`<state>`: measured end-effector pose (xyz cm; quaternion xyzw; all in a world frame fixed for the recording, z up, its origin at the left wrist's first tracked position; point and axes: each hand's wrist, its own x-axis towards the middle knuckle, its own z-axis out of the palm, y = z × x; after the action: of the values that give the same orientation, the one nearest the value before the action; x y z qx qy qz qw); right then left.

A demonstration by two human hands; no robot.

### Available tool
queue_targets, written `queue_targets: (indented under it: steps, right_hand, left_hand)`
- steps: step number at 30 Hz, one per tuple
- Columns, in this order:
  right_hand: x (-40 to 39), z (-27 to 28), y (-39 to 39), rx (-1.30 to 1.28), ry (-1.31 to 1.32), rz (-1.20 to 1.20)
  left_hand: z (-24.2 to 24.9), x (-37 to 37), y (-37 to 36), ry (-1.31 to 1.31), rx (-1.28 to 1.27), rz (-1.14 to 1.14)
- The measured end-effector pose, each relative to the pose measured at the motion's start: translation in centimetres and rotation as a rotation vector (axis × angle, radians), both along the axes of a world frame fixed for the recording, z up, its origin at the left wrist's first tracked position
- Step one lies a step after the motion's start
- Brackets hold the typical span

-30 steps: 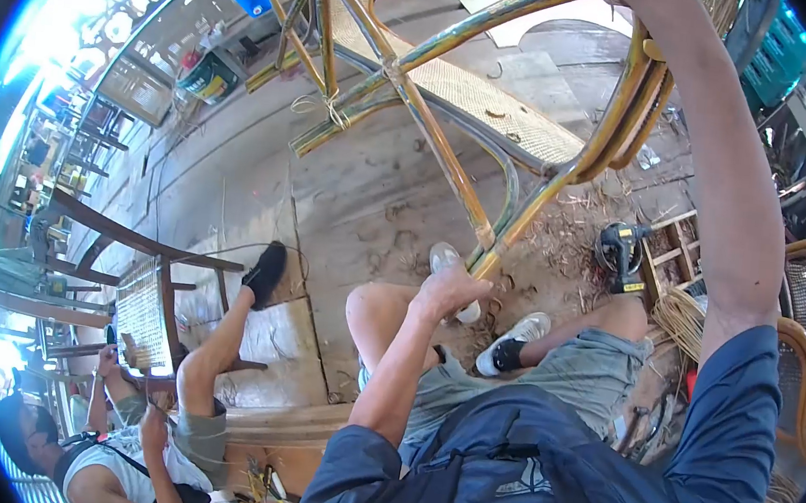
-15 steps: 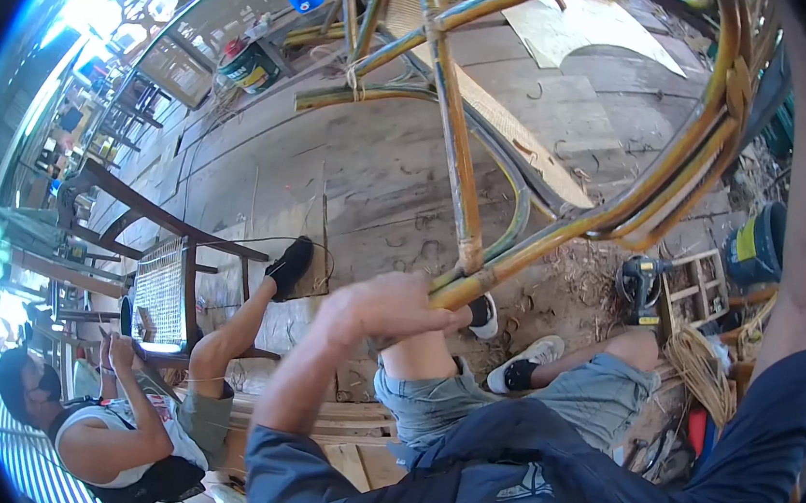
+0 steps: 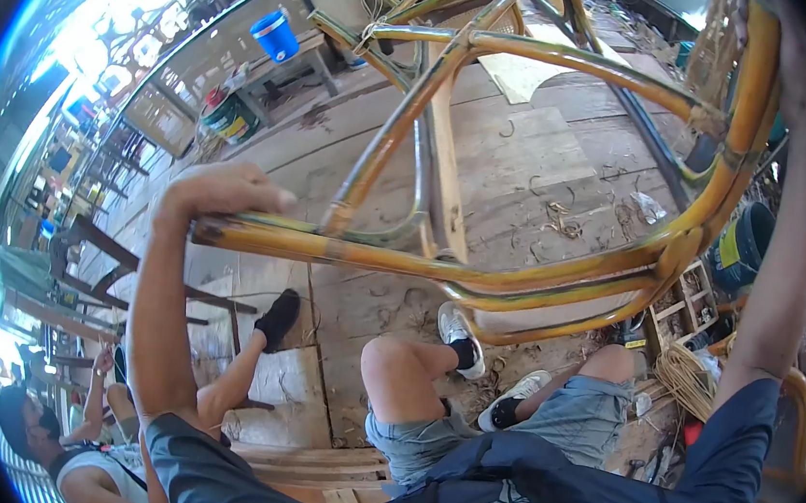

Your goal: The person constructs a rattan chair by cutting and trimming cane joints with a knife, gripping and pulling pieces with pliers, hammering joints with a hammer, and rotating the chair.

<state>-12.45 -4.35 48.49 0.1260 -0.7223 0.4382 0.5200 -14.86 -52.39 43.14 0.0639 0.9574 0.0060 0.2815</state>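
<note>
A large frame of bent yellow-brown poles (image 3: 536,276), rattan-like, is held up over the floor in front of my body. At its left end, my left hand (image 3: 230,188) is closed over the top of the pole, with the fingers partly hidden. High on the right, my right hand (image 3: 792,56) is against the thick upright part of the frame; its fingers are mostly behind the pole. Thinner poles cross toward the top, with a loose binding (image 3: 371,27) round one joint.
A co-worker (image 3: 101,465) sits at lower left beside a dark wooden chair (image 3: 120,268). A blue bucket (image 3: 275,37) and a paint tub (image 3: 229,118) are at upper left. Rattan coils (image 3: 687,378) and a dark bucket (image 3: 743,247) stand right; scraps litter the floor.
My left hand has moved left and up with the frame's end. The frame has turned, its lower pole now nearly level. The co-worker's hands have shifted.
</note>
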Motion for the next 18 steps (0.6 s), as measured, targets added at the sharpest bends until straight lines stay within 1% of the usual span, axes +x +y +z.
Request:
queue_targets:
  steps: [2, 3, 5, 6, 7, 8, 9, 10, 11, 12, 14, 15, 17, 18]
  right_hand:
    - [1.6, -0.7, 0.0, -0.074, -0.042, -0.007]
    - [2.1, -1.3, 1.2, -0.075, -0.061, 0.084]
    - [2.3, -2.5, 3.9, -0.127, -0.119, 0.166]
    - [2.0, -3.5, 5.5, -0.182, -0.162, 0.157]
    - [1.7, -4.4, 7.2, -0.237, -0.202, 0.150]
    - [1.7, -5.2, 8.6, -0.293, -0.247, 0.146]
    - [2.1, -5.9, 9.7, -0.297, -0.291, 0.107]
    - [2.2, -6.2, 10.5, -0.300, -0.276, 0.146]
    - [2.3, -6.8, 11.1, -0.306, -0.267, 0.184]
    - [2.6, -7.5, 11.7, -0.319, -0.259, 0.222]
    - [2.9, -8.5, 13.5, -0.391, -0.290, 0.168]
    - [2.9, -9.0, 14.1, -0.426, -0.310, 0.149]
    - [3.2, -9.9, 15.2, -0.457, -0.336, 0.152]
    - [3.3, -10.2, 15.4, -0.473, -0.325, 0.155]
  left_hand:
    - [1.6, -1.4, -0.5, 0.120, 0.309, 0.222]
    - [2.5, -2.5, -0.4, 0.115, 0.333, 0.329]
    - [4.2, -3.7, 0.6, 0.192, 0.374, 0.338]
    - [5.0, -3.9, 1.3, 0.230, 0.394, 0.346]
    - [5.6, -3.3, 2.9, 0.302, 0.497, 0.350]
    - [5.9, -3.7, 3.3, 0.361, 0.520, 0.283]
    - [6.2, -4.2, 3.6, 0.419, 0.540, 0.214]
    - [6.5, -4.6, 4.1, 0.480, 0.566, 0.144]
    - [6.7, -4.4, 5.0, 0.560, 0.673, 0.154]
    - [7.1, -4.4, 5.1, 0.669, 0.653, 0.145]
    - [7.7, -4.0, 4.5, 0.904, 0.619, 0.128]
    - [7.0, -3.5, 4.3, 1.063, 0.840, 0.178]
    - [4.1, -2.2, 3.8, 1.366, 1.286, 0.279]
    - [1.8, -2.2, 1.6, 1.286, 1.302, 0.274]
